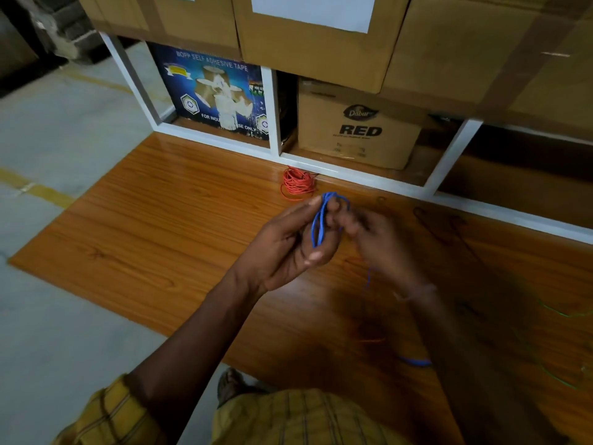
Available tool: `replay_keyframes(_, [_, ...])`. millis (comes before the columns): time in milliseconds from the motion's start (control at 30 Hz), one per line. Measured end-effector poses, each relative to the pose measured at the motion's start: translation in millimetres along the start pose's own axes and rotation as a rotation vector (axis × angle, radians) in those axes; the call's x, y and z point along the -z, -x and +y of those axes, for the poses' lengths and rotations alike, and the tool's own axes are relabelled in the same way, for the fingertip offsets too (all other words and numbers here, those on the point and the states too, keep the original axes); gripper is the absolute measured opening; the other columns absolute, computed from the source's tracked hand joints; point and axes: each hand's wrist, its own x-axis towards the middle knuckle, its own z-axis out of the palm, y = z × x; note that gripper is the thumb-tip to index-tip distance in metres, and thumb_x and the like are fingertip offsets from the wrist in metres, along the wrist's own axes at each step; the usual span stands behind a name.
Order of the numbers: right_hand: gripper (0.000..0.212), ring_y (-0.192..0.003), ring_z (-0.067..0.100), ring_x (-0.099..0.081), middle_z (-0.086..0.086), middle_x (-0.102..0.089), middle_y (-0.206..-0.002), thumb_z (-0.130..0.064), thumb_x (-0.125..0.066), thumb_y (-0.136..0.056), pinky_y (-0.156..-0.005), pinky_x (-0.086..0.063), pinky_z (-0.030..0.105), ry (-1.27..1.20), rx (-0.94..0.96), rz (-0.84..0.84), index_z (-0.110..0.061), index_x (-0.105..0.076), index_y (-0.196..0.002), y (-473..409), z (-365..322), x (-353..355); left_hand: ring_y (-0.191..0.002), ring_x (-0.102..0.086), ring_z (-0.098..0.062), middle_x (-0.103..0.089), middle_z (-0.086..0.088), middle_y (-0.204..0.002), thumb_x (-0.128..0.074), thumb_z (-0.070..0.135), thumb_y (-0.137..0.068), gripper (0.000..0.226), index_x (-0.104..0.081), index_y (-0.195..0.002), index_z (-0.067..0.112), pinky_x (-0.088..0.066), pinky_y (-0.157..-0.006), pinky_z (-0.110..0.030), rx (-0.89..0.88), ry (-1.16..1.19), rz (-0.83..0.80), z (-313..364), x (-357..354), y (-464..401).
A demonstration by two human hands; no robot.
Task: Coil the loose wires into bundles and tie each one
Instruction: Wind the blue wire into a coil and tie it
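Note:
My left hand (288,242) holds a small coil of blue wire (319,224) between thumb and fingers, above the wooden board (167,220). My right hand (375,236) is blurred beside it, its fingers pinching the same blue wire near the top of the loops. The loose tail of the blue wire (414,361) trails down to the board at lower right. A coiled red wire bundle (296,183) lies on the board by the white shelf frame. Thin green wire (558,377) lies loose at the right.
A white shelf frame (353,175) runs along the board's far edge, holding a blue tape carton (218,94) and a brown box marked RED (356,130). Large cardboard boxes (314,43) sit above. Grey concrete floor (57,139) lies to the left.

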Motion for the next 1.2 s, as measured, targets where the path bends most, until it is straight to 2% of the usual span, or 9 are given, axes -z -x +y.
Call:
replay_keyframes(100, [0.026, -0.042, 0.001, -0.051, -0.003, -0.061, -0.068, -0.028, -0.042, -0.110, -0.048, -0.040, 0.025, 0.035, -0.100, -0.190, -0.036, -0.059, -0.092, 25.9, -1.5, -16.2, -0.097, -0.075, -0.030, -0.066, -0.027, -0.125, -0.026, 0.022, -0.115, 0.029, -0.050, -0.111, 0.005, -0.062, -0.085, -0.037, -0.108, 0.089, 0.036, -3.0, -11.1, -14.8])
replay_keyframes(233, [0.033, -0.042, 0.025, -0.049, 0.006, -0.063, -0.071, -0.017, -0.048, -0.107, -0.042, -0.043, 0.029, -0.037, -0.150, -0.501, -0.041, -0.044, -0.129, 48.8, -13.3, -6.5, -0.141, -0.054, -0.039, -0.056, -0.024, -0.148, -0.027, 0.023, -0.117, 0.027, -0.046, -0.122, 0.005, -0.036, -0.119, -0.064, -0.207, -0.285, 0.227, -18.6, -3.7, -34.0])
replay_keyframes(500, [0.015, -0.036, 0.011, -0.043, 0.007, -0.057, -0.062, -0.014, -0.061, -0.102, -0.038, -0.043, 0.024, -0.056, -0.352, -0.728, -0.001, -0.059, -0.108, 45.5, -22.0, 44.9, -0.116, -0.068, -0.023, -0.063, -0.008, -0.130, -0.036, 0.046, -0.111, 0.043, -0.050, -0.125, 0.008, -0.054, -0.098, -0.056, -0.225, -1.247, 0.466, -33.7, 36.4, -47.8])
replay_keyframes(667, [0.009, -0.049, 0.010, -0.052, 0.004, -0.063, -0.065, -0.020, -0.065, -0.100, -0.045, -0.045, 0.023, 0.257, -0.127, -0.768, -0.014, -0.070, -0.104, 42.3, -50.1, 91.2, -0.071, -0.072, -0.013, -0.066, 0.000, -0.087, -0.033, 0.041, -0.113, 0.039, -0.052, -0.118, 0.007, -0.059, -0.072, -0.042, -0.028, -1.453, 0.338, -30.0, 54.9, -31.3])
replay_keyframes(767, [0.013, -0.050, 0.013, -0.052, 0.003, -0.059, -0.063, -0.023, -0.065, -0.099, -0.047, -0.042, 0.022, 0.153, 0.052, -0.610, -0.012, -0.070, -0.097, 27.5, -58.4, 110.4, -0.053, -0.062, -0.024, -0.064, 0.000, -0.080, -0.036, 0.025, -0.116, 0.031, -0.053, -0.109, 0.001, -0.048, -0.057, -0.032, 0.016, -1.259, 0.236, -34.7, 46.0, -18.4])
replay_keyframes(867, [0.024, -0.053, 0.022, -0.046, 0.008, -0.054, -0.065, -0.021, -0.060, -0.101, -0.049, -0.038, 0.024, 0.010, 0.163, -0.375, 0.001, -0.068, -0.098, 6.4, -47.2, 113.6, -0.044, -0.041, -0.023, -0.069, -0.024, -0.095, -0.032, 0.021, -0.116, 0.033, -0.052, -0.110, -0.005, -0.032, -0.045, -0.029, 0.104, -0.899, 0.169, -35.0, 30.0, -10.5])
replay_keyframes(933, [0.023, -0.053, 0.007, -0.050, -0.010, -0.059, -0.061, -0.016, -0.061, -0.102, -0.053, -0.039, 0.017, 0.017, 0.213, -0.197, 0.005, -0.069, -0.095, -4.7, -36.5, 103.2, -0.041, -0.032, -0.018, -0.064, -0.033, -0.092, -0.028, 0.020, -0.116, 0.037, -0.055, -0.110, -0.006, -0.023, -0.043, -0.028, 0.116, -0.711, 0.116, -34.2, 21.9, -8.0])
replay_keyframes(1067, [0.036, -0.066, 0.005, -0.051, -0.002, -0.058, -0.068, -0.030, -0.073, -0.095, -0.064, -0.040, 0.024, -0.036, 0.137, 0.037, 0.003, -0.067, -0.081, -19.7, -4.0, 65.0, -0.037, -0.028, -0.006, -0.060, -0.022, -0.084, -0.022, 0.021, -0.115, 0.041, -0.057, -0.110, 0.000, -0.016, -0.045, -0.027, 0.057, -0.272, 0.064, -31.5, 8.0, -8.1])
replay_keyframes(1200, [0.052, -0.063, 0.009, -0.048, -0.008, -0.051, -0.062, -0.052, -0.051, -0.102, -0.065, -0.037, 0.034, 0.045, 0.038, 0.037, -0.010, -0.066, -0.076, -6.5, 24.4, 27.0, -0.039, -0.039, -0.005, -0.061, -0.015, -0.094, -0.023, 0.022, -0.115, 0.035, -0.053, -0.107, 0.006, -0.029, -0.047, -0.022, -0.101, -0.064, 0.142, -22.9, 3.2, -21.1])
